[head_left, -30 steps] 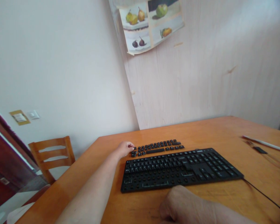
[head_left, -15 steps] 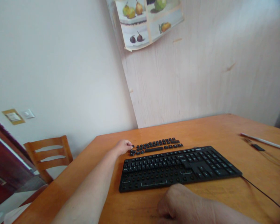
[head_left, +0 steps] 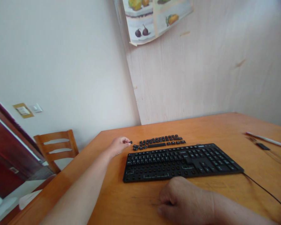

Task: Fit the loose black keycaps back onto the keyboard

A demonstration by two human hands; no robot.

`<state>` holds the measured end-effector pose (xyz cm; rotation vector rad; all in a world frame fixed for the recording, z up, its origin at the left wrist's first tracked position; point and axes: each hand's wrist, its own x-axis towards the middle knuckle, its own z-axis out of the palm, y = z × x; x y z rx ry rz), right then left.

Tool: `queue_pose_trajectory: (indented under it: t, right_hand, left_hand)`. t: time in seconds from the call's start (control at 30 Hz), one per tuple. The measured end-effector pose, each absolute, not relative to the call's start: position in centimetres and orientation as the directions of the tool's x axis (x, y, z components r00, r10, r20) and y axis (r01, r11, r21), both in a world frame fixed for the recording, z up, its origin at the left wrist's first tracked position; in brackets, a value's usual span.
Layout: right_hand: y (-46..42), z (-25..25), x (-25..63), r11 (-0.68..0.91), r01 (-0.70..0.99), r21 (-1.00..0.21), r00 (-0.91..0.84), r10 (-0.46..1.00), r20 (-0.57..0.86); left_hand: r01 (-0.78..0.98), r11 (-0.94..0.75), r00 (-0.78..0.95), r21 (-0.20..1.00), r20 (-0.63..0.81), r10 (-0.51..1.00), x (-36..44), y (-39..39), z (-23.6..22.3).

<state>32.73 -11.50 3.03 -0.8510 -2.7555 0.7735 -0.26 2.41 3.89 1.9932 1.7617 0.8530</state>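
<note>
At the far left of the table my left hand [head_left: 120,144] pinches a small black keycap [head_left: 130,142] between thumb and fingertips, just above the tabletop. Loose keycaps [head_left: 159,140] lie in rows to its right, with a long space bar [head_left: 156,145] among them. In front of these rows is a black keyboard [head_left: 196,162], its lower left rows stripped down to bare switch stems. My right hand [head_left: 181,197] rests on the table by the keyboard's near edge, fingers curled into a loose fist. Whatever may be inside that fist is hidden.
A cable [head_left: 267,190] runs from the keyboard's right end. Farther right lie a pale thin rod [head_left: 269,139] and a small black piece [head_left: 262,146] with thin cord. A wooden chair [head_left: 56,148] stands left of the table [head_left: 121,200]; walls rise behind it.
My left hand has lifted a keycap and moved it left, away from the loose rows. My right hand keeps its place near the keyboard. The view has shifted slightly.
</note>
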Motion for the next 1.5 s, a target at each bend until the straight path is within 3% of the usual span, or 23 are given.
queue_pose_trajectory:
  t: [0.37, 0.63, 0.97, 1.27, 1.5]
  right_hand:
    - [-11.6, 3.8, 32.5, 0.733, 0.475, -0.487, -0.842, 0.540, -0.010]
    - [-11.7, 4.2, 32.4, 0.719, 0.493, -0.490, -0.833, 0.552, -0.028]
    - [-11.6, 4.0, 32.4, 0.722, 0.479, -0.499, -0.833, 0.553, 0.001]
    - [-11.8, 4.3, 32.5, 0.714, 0.483, -0.506, -0.830, 0.557, -0.006]
    - [-11.7, 4.2, 32.4, 0.715, 0.492, -0.497, -0.828, 0.560, -0.015]
  left_hand:
    - [0.788, -0.294, 0.211, 0.541, 0.212, 0.954, 0.9, -8.0, 5.8]
    - [0.759, -0.315, 0.228, 0.570, 0.219, 0.949, 0.6, -9.0, 3.8]
    - [0.778, -0.351, 0.249, 0.521, 0.257, 0.934, 1.4, -9.3, 3.7]
    - [0.825, -0.438, 0.338, 0.359, 0.309, 0.889, 1.4, -9.4, 3.7]
    - [0.868, -0.468, 0.404, 0.165, 0.313, 0.860, 1.9, -9.7, 4.0]
